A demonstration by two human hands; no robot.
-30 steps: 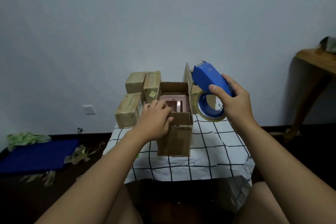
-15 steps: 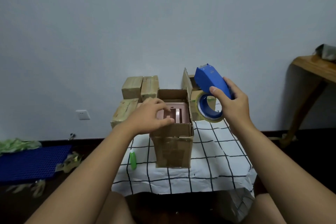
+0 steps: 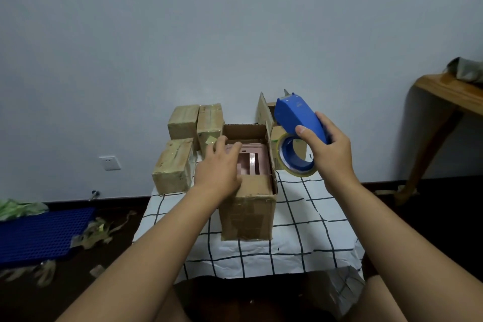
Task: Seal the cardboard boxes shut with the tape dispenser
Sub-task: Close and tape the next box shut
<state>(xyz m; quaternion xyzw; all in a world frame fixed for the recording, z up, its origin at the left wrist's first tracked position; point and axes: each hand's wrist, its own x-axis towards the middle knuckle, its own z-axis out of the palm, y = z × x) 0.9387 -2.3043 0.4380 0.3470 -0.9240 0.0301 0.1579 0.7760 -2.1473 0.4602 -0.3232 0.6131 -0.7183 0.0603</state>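
An open cardboard box stands on the checked tablecloth, with a pink object lying inside it. My left hand reaches over the box's near left corner, fingers stretched out flat above the opening and the hidden left flap. My right hand grips the blue tape dispenser, held in the air just right of the box with its cutter end pointing up and away. The tape roll hangs below the handle.
Three taped boxes sit at the table's back left. Another box with a raised flap stands behind the dispenser. On the floor at left lie a blue mat and tape scraps. A wooden table stands at right.
My left hand has uncurled from the box's near flap and stretched its fingers forward over the opening. My right hand with the dispenser has stayed in much the same place.
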